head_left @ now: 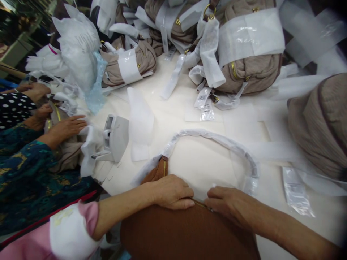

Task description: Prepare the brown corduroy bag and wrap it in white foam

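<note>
A brown handbag lies at the table's near edge, its zipper running along the top. My left hand is closed over the top edge of the bag, fingers bent beside the zipper. With its fingers pinched together, my right hand grips the zipper near its right part; the pull itself is hidden under the fingertips. The bag's shoulder strap, wrapped in white film, arches on the table beyond both hands. A brown side tab shows at the strap's left end.
Beige corduroy bags with white wrapping stand along the back; another bag is at right. A tape dispenser sits left of the strap. Co-workers' hands handle a beige bag at far left. A clear plastic packet lies right.
</note>
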{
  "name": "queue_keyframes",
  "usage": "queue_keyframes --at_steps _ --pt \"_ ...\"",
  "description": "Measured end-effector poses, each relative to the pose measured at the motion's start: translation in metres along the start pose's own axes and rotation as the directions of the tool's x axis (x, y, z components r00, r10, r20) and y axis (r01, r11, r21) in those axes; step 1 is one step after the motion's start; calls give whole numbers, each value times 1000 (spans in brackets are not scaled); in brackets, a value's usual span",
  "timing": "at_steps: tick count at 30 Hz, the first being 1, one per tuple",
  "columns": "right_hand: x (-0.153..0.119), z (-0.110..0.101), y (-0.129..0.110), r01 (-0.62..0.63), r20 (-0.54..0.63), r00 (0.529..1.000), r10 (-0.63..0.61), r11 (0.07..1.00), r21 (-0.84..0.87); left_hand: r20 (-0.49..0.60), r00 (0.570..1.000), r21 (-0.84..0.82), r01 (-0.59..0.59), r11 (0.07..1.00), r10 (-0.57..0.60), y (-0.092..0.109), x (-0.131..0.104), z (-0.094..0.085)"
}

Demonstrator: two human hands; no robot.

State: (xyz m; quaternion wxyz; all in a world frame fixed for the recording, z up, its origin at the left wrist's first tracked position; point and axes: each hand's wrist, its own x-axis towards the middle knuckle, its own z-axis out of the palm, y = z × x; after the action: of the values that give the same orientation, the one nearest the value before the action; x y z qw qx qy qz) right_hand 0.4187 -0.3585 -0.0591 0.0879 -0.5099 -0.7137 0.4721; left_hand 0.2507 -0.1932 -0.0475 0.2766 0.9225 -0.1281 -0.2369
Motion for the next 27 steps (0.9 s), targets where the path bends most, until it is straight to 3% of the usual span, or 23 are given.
queue_keyframes --at_steps 7,13,18,20,27 --pt "8 -9 6 104 -23 995 -101 972 210 79 990 -263 132 956 -115 -3 -3 -3" --pt "20 4 15 289 -71 951 -300 948 -137 124 981 -377 186 907 -150 -6 -2 -2" --pt "27 12 4 403 -203 868 -454 881 -247 112 984 -471 176 864 -139 -8 -4 1" --pt "26 9 -1 430 -199 849 -489 859 -277 98 987 -483 158 861 -126 -9 -6 3" --pt "13 7 -7 346 -182 898 -400 899 -268 41 999 -407 34 913 -19 -12 -11 6"
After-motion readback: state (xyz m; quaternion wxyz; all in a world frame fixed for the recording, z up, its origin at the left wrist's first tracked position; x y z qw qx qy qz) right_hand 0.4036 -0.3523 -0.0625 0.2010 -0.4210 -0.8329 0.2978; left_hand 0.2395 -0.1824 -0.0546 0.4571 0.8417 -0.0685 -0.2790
